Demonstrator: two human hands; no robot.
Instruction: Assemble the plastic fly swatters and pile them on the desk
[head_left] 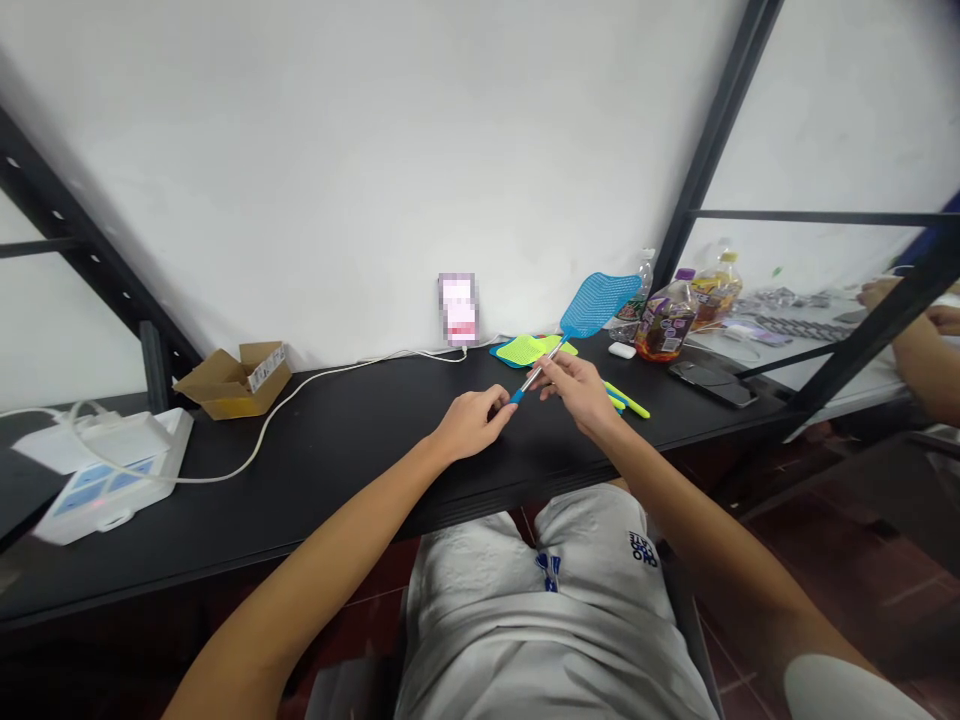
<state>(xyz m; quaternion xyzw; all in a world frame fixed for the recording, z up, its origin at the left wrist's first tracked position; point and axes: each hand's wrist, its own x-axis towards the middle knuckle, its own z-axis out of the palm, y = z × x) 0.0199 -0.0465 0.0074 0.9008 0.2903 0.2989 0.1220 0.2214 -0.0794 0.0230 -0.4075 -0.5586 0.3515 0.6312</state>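
A blue fly swatter (598, 304) with a metal shaft is held tilted above the black table, its mesh head up to the right. My left hand (474, 422) is closed around the blue handle end. Higher on the shaft, my right hand (576, 388) grips the metal part between thumb and fingers. Behind the hands lies a pile of yellow-green fly swatters (520, 350) with a blue one under them. More handles (628, 400), yellow-green and blue, stick out to the right of my right hand, which partly hides them.
On the left are an open cardboard box (238, 385) and a white power strip (120, 480) with a white cable (281, 418). A phone (458, 308) leans on the wall. Drink bottles (666, 322), a white case (622, 350) and a dark phone (714, 383) occupy the right. Another person's arm (926, 350) shows beyond the frame.
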